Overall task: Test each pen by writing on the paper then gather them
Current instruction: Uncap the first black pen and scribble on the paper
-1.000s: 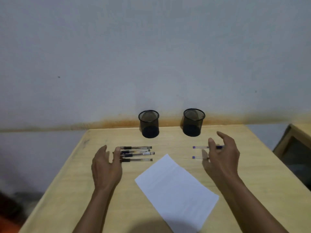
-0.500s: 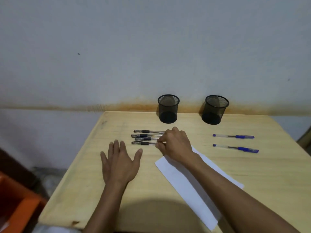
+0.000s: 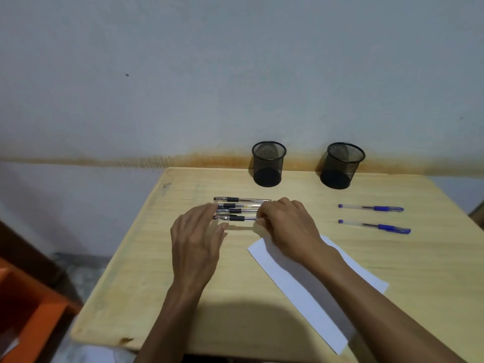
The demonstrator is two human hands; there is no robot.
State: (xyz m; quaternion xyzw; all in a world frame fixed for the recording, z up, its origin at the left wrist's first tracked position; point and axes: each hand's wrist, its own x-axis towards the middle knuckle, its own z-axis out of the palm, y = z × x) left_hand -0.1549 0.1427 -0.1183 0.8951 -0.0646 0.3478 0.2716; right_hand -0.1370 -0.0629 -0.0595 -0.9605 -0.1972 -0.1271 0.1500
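Near the table's (image 3: 392, 258) far edge, the nearest black pen (image 3: 237, 218) is pinched by the right hand (image 3: 285, 226); the left hand (image 3: 196, 239) is held flat, fingers straight.

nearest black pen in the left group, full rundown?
The nearest black pen has a clear barrel, a dark rubber grip and a dark tip end pointing left. It lies flat on the wooden table, lengthwise left to right, closest to the person of four parallel black pens. The right hand pinches its right end with curled fingers; the left hand has straight fingers at its left end. Whether it is capped is unclear.
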